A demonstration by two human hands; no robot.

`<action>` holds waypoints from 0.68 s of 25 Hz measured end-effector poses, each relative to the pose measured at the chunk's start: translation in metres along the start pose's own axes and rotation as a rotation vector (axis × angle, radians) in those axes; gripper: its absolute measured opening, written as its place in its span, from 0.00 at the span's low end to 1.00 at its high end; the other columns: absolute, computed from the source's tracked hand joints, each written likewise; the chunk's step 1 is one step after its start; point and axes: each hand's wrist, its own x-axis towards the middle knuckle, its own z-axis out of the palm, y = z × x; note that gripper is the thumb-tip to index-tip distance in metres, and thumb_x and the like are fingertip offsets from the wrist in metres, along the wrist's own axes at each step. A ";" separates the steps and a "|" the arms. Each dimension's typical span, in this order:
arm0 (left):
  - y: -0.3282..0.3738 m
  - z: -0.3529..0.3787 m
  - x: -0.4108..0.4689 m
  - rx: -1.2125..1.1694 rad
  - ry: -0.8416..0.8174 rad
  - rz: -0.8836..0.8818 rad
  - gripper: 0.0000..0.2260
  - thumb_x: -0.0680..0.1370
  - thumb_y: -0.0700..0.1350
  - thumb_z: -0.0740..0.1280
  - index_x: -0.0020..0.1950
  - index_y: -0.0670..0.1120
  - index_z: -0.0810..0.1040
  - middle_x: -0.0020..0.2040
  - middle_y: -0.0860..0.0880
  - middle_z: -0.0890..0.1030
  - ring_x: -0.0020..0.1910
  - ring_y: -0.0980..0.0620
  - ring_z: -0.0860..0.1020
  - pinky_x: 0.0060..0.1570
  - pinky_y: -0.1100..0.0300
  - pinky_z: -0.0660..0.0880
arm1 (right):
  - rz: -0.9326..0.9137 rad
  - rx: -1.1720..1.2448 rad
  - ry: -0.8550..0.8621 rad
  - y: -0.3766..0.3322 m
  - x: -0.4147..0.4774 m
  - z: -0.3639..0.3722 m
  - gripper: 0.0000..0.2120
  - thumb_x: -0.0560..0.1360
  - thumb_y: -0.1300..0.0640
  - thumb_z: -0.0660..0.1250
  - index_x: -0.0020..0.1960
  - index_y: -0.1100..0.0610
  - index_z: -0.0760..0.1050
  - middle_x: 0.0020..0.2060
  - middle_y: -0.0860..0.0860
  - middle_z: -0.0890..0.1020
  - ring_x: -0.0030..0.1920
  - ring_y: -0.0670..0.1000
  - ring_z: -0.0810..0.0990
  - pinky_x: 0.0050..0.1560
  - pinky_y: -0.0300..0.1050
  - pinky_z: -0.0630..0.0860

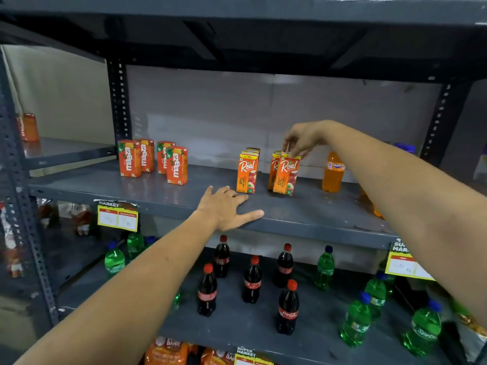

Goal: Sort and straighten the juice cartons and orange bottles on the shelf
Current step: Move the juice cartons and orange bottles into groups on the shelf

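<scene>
Right hand (303, 139) pinches the top of an orange Real apple juice carton (286, 173) with fingertips, carton upright mid-right on the dark grey metal shelf (163, 191). Left hand (228, 208) lies flat, fingers spread, on the shelf's front edge, holding nothing. Second pair of Real cartons (247, 172) just left. Four red-orange Maaza cartons (152, 160) stand far left. Orange Fanta plastic bottle (332, 172) upright to the right.

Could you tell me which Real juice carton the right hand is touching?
The right-front Real carton, beside the Fanta bottle; the right hand pinches its top.
</scene>
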 end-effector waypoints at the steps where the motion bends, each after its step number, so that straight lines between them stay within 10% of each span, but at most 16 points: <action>1: -0.006 0.000 -0.001 -0.003 -0.012 -0.002 0.50 0.61 0.78 0.34 0.75 0.54 0.59 0.76 0.48 0.64 0.76 0.48 0.56 0.72 0.39 0.49 | -0.001 0.006 0.006 -0.007 0.003 0.001 0.17 0.74 0.65 0.67 0.62 0.62 0.73 0.54 0.58 0.78 0.52 0.54 0.78 0.40 0.41 0.77; 12: -0.022 0.003 -0.003 -0.059 -0.046 0.014 0.41 0.69 0.75 0.42 0.75 0.53 0.60 0.75 0.48 0.65 0.73 0.46 0.62 0.72 0.40 0.53 | 0.062 0.054 0.079 -0.013 0.017 0.021 0.17 0.73 0.61 0.69 0.61 0.60 0.75 0.58 0.58 0.78 0.56 0.54 0.76 0.49 0.46 0.76; 17: -0.042 -0.003 -0.014 -0.384 0.106 -0.066 0.20 0.76 0.60 0.60 0.61 0.49 0.76 0.61 0.48 0.78 0.59 0.48 0.76 0.58 0.49 0.73 | -0.086 0.157 0.410 -0.025 0.013 0.029 0.14 0.70 0.53 0.72 0.53 0.57 0.78 0.50 0.55 0.81 0.49 0.53 0.78 0.47 0.45 0.73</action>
